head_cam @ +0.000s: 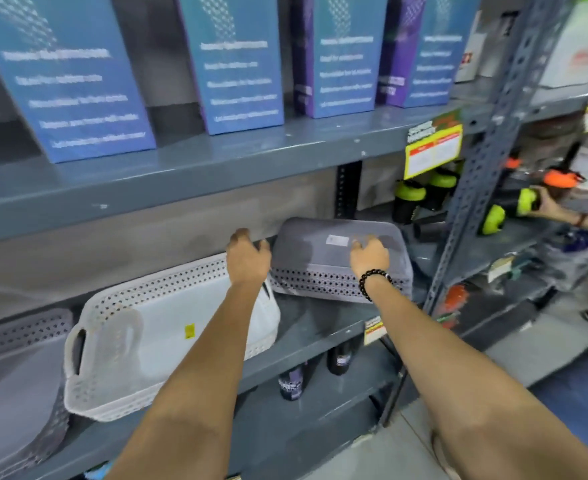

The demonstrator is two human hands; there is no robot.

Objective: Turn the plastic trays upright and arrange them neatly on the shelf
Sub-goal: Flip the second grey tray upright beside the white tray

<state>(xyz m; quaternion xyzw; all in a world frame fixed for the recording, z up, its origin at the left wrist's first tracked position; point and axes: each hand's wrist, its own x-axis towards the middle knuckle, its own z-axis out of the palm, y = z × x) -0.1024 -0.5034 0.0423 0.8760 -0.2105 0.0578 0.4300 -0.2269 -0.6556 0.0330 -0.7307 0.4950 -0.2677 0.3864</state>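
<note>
while upside down, the grey tray [323,261] lies under both hands' fingers [365,242].

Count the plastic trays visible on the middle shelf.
3: a grey tray upside down under both hands, a white tray upright at centre, another grey tray cut off at left.

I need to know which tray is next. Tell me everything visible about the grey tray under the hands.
The grey tray lies upside down on the shelf, flat base up, with a white label on it. Plastic, a perforated band near its rim. The right hand rests on the base; the left hand is at its left edge. A white tray is beside it.
</note>
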